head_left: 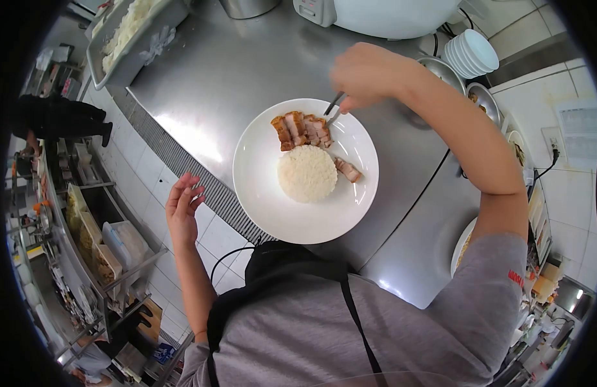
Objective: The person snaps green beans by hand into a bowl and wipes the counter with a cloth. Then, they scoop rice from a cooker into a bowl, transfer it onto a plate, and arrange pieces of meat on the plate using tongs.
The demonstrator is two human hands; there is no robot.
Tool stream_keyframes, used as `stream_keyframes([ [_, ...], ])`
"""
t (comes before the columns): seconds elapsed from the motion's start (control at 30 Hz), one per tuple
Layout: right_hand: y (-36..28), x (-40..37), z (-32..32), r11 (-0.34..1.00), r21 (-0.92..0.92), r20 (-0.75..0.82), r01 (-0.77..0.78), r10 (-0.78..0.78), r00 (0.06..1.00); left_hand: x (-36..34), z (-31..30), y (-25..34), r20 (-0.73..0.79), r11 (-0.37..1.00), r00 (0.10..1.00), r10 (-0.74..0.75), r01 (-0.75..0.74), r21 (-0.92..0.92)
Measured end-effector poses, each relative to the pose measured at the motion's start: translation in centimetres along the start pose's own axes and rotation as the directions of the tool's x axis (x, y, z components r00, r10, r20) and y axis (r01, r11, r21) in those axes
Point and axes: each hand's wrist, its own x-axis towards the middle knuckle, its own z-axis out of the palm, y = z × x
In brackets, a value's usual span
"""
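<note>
A round white plate point(266, 213) lies on the steel counter in front of me. On it sits a dome of white rice point(307, 173), with slices of crispy roast pork point(301, 130) lined up along its far side. One separate pork slice point(347, 170) lies to the right of the rice. My right hand point(366, 76) is closed around a pair of metal tongs point(334, 105), whose tips reach down over the plate's far rim beside the pork row. Left of the plate, my left hand point(184, 203) hangs in the air with loosely curled, parted fingers, holding nothing.
A grey tub of cooked rice point(111, 71) stands at the far left. A white rice cooker point(392, 19) is at the back, near stacked white bowls point(471, 51) and a metal bowl point(484, 100). Another person point(63, 115) is across the aisle at left.
</note>
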Motion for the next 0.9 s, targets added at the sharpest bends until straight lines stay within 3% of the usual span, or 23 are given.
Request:
stream_keyframes([
  [0.2,-0.4,-1.0,-0.8,0.998,0.035,-0.030,-0.048,0.049,0.998,-0.5,-0.7,-0.4,-0.023,1.000,1.000,0.009,-0.009,0.012],
  [0.3,-0.6,-3.0,-0.7,0.989,0.069,0.057,-0.130,0.126,0.990,-0.7,-0.8,-0.3,-0.013,1.000,1.000,0.016,-0.016,0.013],
  [0.37,-0.6,-4.5,0.3,0.983,0.103,-0.133,-0.153,0.167,0.977,-0.8,-0.3,-0.1,-0.037,1.000,0.999,0.017,-0.017,-0.002],
  [0.5,-1.4,-6.5,1.1,0.956,0.205,-0.123,-0.208,0.236,0.964,-0.5,0.0,-0.2,-0.006,1.000,1.000,0.007,-0.007,-0.004],
  [0.57,-1.4,-6.8,2.5,0.955,0.253,-0.261,-0.158,0.224,0.939,-0.4,0.6,0.1,-0.007,1.000,1.000,0.018,-0.018,0.006],
  [0.63,-1.7,-6.8,3.3,0.949,0.279,-0.301,-0.148,0.233,0.925,0.0,1.3,0.3,-0.016,0.999,0.999,0.032,-0.032,0.016],
  [0.7,-1.8,-6.3,3.6,0.944,0.305,-0.341,-0.122,0.228,0.912,0.5,2.3,0.4,-0.039,0.991,0.997,0.074,-0.069,0.118],
  [0.8,-2.1,-4.9,3.6,0.934,0.355,-0.351,-0.050,0.183,0.918,1.0,6.0,1.7,0.057,0.952,0.985,0.165,-0.174,0.253],
  [0.9,-2.0,-3.5,3.6,0.884,0.463,-0.235,-0.058,0.186,0.954,1.9,9.5,3.3,0.188,0.757,0.927,0.325,-0.374,0.536],
])
